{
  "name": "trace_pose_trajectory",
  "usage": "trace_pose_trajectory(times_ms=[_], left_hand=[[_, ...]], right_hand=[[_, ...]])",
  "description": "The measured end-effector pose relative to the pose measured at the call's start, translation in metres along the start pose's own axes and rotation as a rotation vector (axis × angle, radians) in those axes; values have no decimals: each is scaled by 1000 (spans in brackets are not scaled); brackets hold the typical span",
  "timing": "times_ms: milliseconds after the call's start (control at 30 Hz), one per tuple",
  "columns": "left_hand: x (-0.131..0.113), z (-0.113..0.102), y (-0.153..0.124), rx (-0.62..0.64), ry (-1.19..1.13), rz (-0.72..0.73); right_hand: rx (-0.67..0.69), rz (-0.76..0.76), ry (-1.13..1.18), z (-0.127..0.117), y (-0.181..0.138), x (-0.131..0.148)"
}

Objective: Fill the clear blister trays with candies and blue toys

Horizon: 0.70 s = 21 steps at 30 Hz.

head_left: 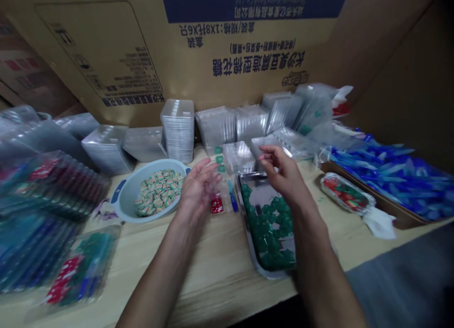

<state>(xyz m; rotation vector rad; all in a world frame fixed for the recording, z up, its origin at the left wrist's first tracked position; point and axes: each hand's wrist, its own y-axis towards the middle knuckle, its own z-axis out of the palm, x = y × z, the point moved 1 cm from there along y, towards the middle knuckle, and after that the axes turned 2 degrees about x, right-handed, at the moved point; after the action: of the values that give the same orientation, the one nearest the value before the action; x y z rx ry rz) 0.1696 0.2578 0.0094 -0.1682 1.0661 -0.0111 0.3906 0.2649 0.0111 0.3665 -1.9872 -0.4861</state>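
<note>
My left hand [198, 186] is raised beside a clear plastic tray, its fingers spread and slightly blurred. It holds nothing that I can see. The tray is partly hidden by this hand; around it show a red packet with white marks [216, 204], a blue plastic piece [233, 201] and small green squares [219, 159] in a column. My right hand [282, 172] hovers over the far side of a metal tray [253, 259], fingers loosely bent and thumb apart, with nothing visible between them. Green translucent pieces [271, 228] lie in that metal tray.
A light blue bowl [122, 209] of small wrapped pieces stands left. Stacked clear trays [179, 129] line the cardboard box [142, 15] behind. Filled packs [83, 266] are piled at far left. To the right are a carton of blue pieces [397, 176] and a foil tray [347, 193].
</note>
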Motion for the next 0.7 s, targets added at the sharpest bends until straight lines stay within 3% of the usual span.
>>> trace_pose_trajectory(times_ms=[67, 133, 233, 300, 433, 700], left_hand=[[-12, -3, 1, -64, -71, 17], [-20, -4, -1, -97, -126, 26], [-27, -2, -6, -99, -175, 35], [-28, 0, -10, -92, -186, 39], [-29, 3, -15, -61, -160, 57], [-21, 11, -19, -24, -115, 17]], right_hand=[[51, 84, -201, -13, 2, -2], [210, 169, -436, -14, -1, -6], [477, 279, -708, 9, -14, -16], [570, 318, -773, 30, -24, -23], [555, 346, -789, 57, -36, -37], [482, 375, -756, 55, -33, -59]])
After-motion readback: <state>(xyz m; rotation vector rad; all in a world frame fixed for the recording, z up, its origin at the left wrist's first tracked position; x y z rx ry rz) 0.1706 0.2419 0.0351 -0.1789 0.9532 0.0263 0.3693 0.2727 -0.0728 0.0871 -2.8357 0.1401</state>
